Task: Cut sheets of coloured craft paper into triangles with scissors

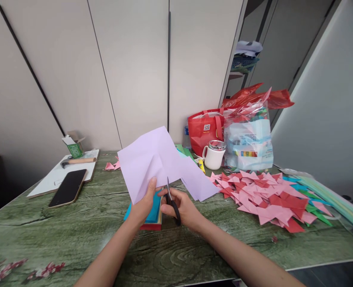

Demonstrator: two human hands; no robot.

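A creased sheet of lilac paper (143, 159) is held up off the table by my left hand (144, 203), which pinches its lower edge. My right hand (182, 207) grips black-handled scissors (175, 211), their blades pointing up at the sheet's lower right edge. Whether the blades are cutting into the paper I cannot tell. Behind my right hand lies more lilac paper (200, 183). Partly hidden below my hands is a stack of coloured paper (154, 213), blue on top with red at the bottom.
Folded pink and red paper pieces (263, 195) are heaped at right. Behind them stand a white mug (214, 155), a red bag (204, 133) and a clear plastic bag (248, 139). At left lie a phone (68, 187), a hammer (80, 161) on a white board, and a small green box (74, 147).
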